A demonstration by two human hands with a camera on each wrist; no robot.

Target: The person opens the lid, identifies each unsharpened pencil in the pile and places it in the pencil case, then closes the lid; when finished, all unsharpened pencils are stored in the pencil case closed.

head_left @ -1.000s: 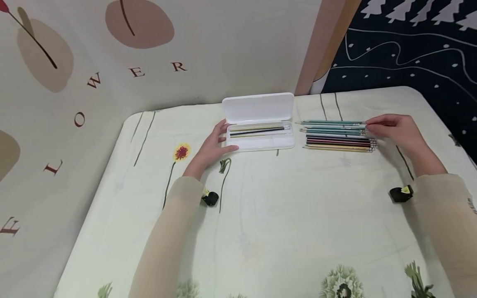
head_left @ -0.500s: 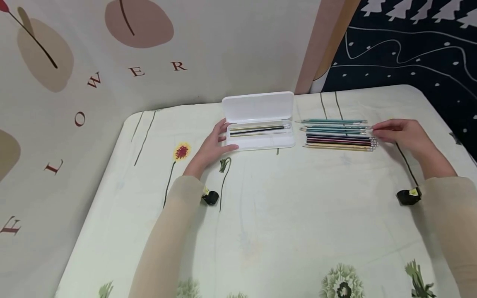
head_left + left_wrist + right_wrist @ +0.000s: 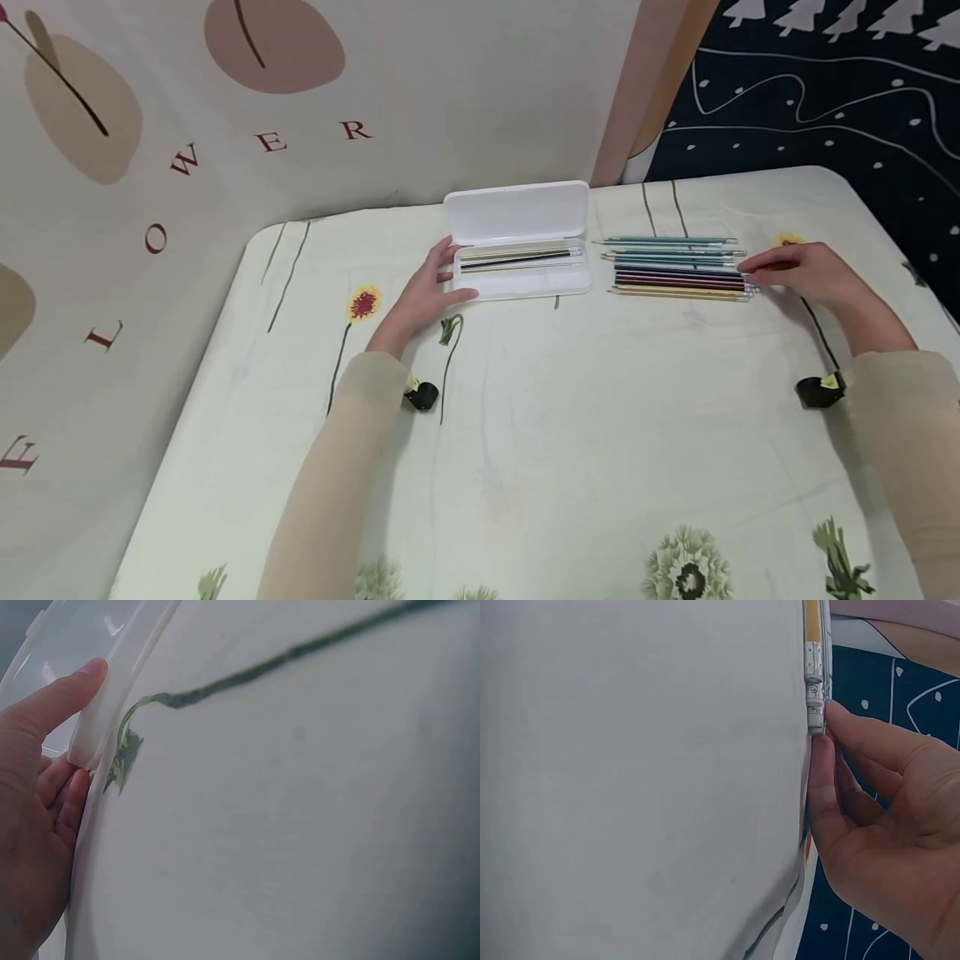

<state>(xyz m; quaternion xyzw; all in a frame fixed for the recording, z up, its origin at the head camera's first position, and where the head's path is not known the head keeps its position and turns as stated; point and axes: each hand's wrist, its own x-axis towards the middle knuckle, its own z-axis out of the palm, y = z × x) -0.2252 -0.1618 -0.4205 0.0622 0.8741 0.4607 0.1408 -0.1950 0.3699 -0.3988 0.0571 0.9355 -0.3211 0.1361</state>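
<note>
An open white pencil case point(image 3: 517, 287) with its lid raised holds several pencils, dark and pale yellow. My left hand point(image 3: 423, 296) grips the case's left end, the thumb at its front edge. In the left wrist view, the thumb point(image 3: 71, 694) lies over the case rim point(image 3: 101, 724), with other fingers beneath. To the right of the case lies a row of pencils point(image 3: 678, 279), teal, dark, pinkish and yellow. My right hand point(image 3: 806, 271) pinches a teal pencil point(image 3: 716, 267) by its eraser end; in the right wrist view its fingertips are right at the eraser ends point(image 3: 816, 716).
A pale flower-printed cloth point(image 3: 570, 450) covers the surface. A patterned curtain point(image 3: 450, 100) hangs behind it, and a dark tree-print cloth point(image 3: 817, 108) lies beyond the right edge. A black wrist device point(image 3: 422, 395) sits by the left sleeve, another point(image 3: 820, 390) by the right.
My right hand has moved from the top teal pencil down the row, first drawing back right, then coming slightly left to a lower teal pencil. The left hand stays on the case.
</note>
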